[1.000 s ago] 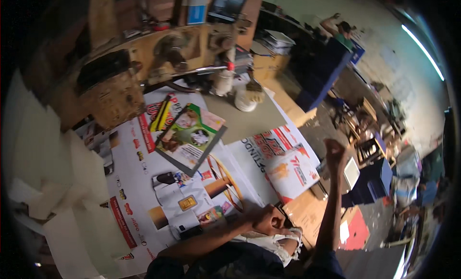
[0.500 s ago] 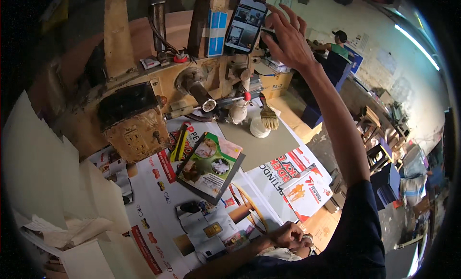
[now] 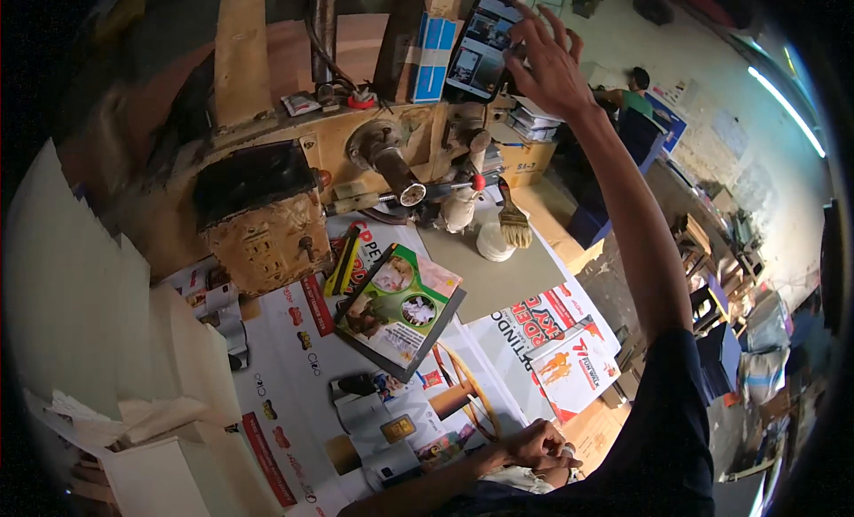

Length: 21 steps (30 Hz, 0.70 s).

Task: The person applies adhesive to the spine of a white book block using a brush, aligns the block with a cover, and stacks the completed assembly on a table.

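Observation:
My right hand [image 3: 553,72] is raised at the top, fingers spread, beside the right edge of a lit black smartphone [image 3: 481,50]. The phone leans upright near a wooden post, its screen showing small pictures. I cannot tell whether a fingertip touches it. Low in the view, my left hand [image 3: 532,444] is curled closed near my body, beside some whitish cloth [image 3: 516,479]; what it holds, if anything, is hidden. On the printed sheets ahead of it lies a green-and-pink booklet [image 3: 400,305] on a dark board, next to a yellow-and-black cutter knife [image 3: 343,266].
A brush [image 3: 512,222] rests over a white tub [image 3: 494,243] on a grey board [image 3: 463,266]. Behind stands a rusty machine with a box-shaped housing [image 3: 267,228] and metal shaft [image 3: 391,168]. Stacked white paper [image 3: 76,286] rises at left. Another person [image 3: 636,90] sits far right.
The view has shifted slightly, so the bench and machine sit a little further right. My right hand stays beside the phone; my left hand stays curled low down.

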Each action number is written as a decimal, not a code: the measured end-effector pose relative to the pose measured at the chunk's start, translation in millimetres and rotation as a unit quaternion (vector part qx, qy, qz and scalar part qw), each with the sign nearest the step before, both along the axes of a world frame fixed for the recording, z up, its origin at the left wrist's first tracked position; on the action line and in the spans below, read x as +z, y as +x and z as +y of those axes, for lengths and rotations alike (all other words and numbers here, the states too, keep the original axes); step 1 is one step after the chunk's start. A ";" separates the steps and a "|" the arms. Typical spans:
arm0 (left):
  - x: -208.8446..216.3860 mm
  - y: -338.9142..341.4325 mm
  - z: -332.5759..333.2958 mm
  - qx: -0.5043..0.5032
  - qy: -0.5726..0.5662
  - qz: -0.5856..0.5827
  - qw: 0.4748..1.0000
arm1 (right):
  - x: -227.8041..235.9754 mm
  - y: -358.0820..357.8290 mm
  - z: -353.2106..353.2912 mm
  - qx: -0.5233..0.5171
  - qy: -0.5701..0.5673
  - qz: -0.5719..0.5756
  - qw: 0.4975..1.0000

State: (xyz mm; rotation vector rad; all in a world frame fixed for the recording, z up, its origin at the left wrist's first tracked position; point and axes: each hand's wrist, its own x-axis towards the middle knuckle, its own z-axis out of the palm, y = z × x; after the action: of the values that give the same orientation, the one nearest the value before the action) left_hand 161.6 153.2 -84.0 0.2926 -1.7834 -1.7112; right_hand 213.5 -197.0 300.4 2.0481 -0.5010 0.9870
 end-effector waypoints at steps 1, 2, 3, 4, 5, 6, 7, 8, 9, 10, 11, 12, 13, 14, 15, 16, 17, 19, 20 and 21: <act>-0.8 -0.1 -1.1 0.006 -0.005 -0.003 1.000 | 0.3 1.9 2.4 0.004 0.000 -0.003 1.000; -0.1 0.6 -1.4 0.006 -0.010 -0.009 1.000 | 0.6 -2.1 2.6 0.002 -0.001 -0.007 1.000; 0.8 0.7 -1.2 0.005 -0.015 -0.015 1.000 | 0.0 -4.0 1.9 -0.010 0.000 0.002 1.000; 0.9 -1.3 0.5 0.017 -0.014 0.017 1.000 | -1.3 -5.7 1.0 -0.013 0.002 0.009 1.000; 0.3 -2.2 1.7 0.033 -0.013 0.046 0.998 | -2.0 -2.8 1.3 -0.012 0.004 0.013 1.000; -0.8 -2.1 2.2 0.049 -0.012 0.075 0.996 | -2.5 -0.2 1.6 -0.011 0.006 0.018 1.000; -2.4 -0.9 0.8 0.037 -0.021 0.054 0.998 | -3.2 1.0 2.6 -0.001 0.010 0.017 1.000; -2.1 -0.2 -1.2 0.023 -0.030 0.033 0.999 | -3.3 0.8 2.6 -0.001 0.007 0.023 1.000; -1.7 0.4 -2.3 0.009 -0.038 0.013 0.999 | -3.4 0.8 2.7 -0.001 0.004 0.030 1.000; -1.3 0.8 -1.6 0.007 -0.032 0.014 0.999 | -3.7 1.3 2.8 -0.002 0.001 0.037 0.999; -0.6 1.5 -0.6 0.006 -0.026 0.014 1.000 | -3.9 4.2 4.2 0.004 0.002 0.038 0.999; 0.1 2.3 0.3 0.006 -0.019 0.015 1.000 | -3.9 7.4 5.5 0.010 0.003 0.039 0.999; -0.4 1.9 0.8 0.004 -0.016 0.014 1.000 | -4.4 10.3 7.1 0.015 0.004 0.042 0.999; -2.2 0.6 1.4 0.004 -0.013 0.006 1.000 | -5.7 7.5 4.2 0.012 0.000 0.039 0.999; -4.3 -0.6 2.0 0.003 -0.010 -0.001 1.000 | -6.4 4.9 1.1 0.010 -0.004 0.036 0.999; -6.6 -1.9 2.0 0.008 -0.015 -0.001 1.000 | -6.6 1.3 -2.0 0.007 -0.008 0.033 0.999; -5.6 -3.1 1.9 0.010 -0.020 0.006 1.000 | -5.6 1.0 -3.1 -0.014 -0.006 0.036 0.999; -2.8 -8.3 1.3 0.022 -0.025 0.029 0.999 | -1.6 -3.1 -4.9 -0.054 -0.005 0.040 0.998; -0.7 -6.6 1.3 0.037 -0.023 0.041 0.998 | -0.9 0.9 5.0 -0.027 0.005 0.016 0.999; 2.0 -5.6 0.3 0.053 -0.021 0.053 0.997 | 1.1 2.1 16.2 0.001 0.015 -0.007 1.000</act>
State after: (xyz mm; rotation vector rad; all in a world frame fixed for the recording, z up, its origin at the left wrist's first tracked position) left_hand 156.0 153.4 -82.0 0.2672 -1.6946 -1.5844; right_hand 215.6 -180.9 301.5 2.0692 -0.5248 1.0015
